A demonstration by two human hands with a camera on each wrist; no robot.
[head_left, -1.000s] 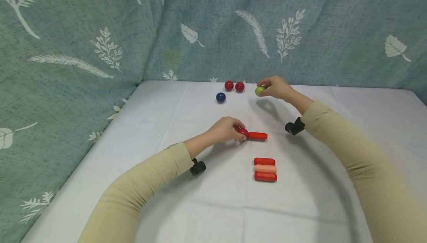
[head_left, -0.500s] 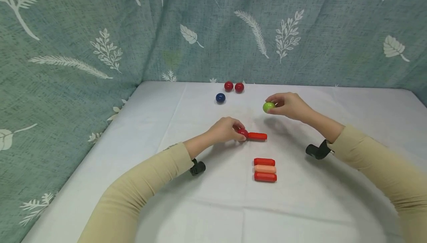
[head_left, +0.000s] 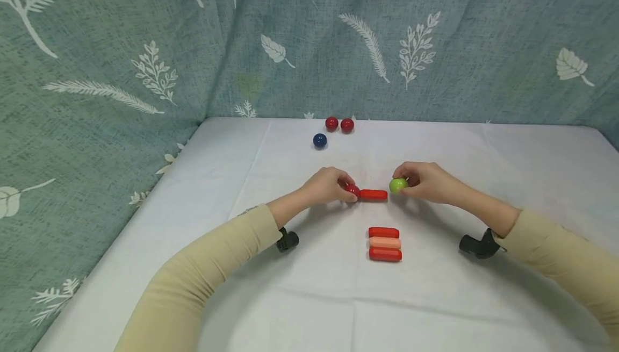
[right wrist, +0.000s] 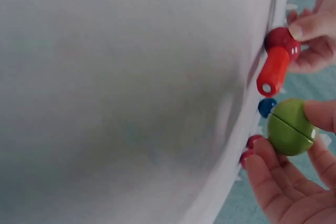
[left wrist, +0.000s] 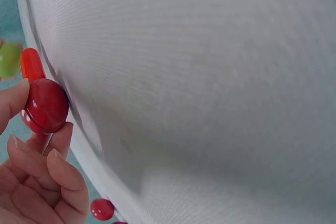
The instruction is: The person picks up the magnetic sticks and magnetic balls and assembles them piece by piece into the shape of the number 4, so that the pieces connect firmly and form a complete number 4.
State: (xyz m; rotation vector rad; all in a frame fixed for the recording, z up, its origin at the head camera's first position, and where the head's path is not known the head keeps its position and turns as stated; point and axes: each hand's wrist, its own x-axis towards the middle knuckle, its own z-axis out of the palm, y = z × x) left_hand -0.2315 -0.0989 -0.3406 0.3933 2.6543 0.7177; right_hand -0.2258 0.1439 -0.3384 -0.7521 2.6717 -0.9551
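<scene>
My half-closed left hand [head_left: 328,186] pinches a red ball [head_left: 354,191] between thumb and fingers; right of that hand, a red stick [head_left: 374,195] touches the ball; near its free end is a green ball [head_left: 397,186], pinched in my half-closed right hand [head_left: 426,181].

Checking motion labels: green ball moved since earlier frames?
Yes: in the head view, the green ball moved right and down the frame against the stationary blue ball.

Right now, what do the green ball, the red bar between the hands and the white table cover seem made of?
Green ball: glossy, perhaps lacquered metal or plastic, from its highlights and seam.
Red bar: smooth-looking, probably plastic, from its even colour and clean edges.
White table cover: matt, likely fabric, from its creases.
</scene>
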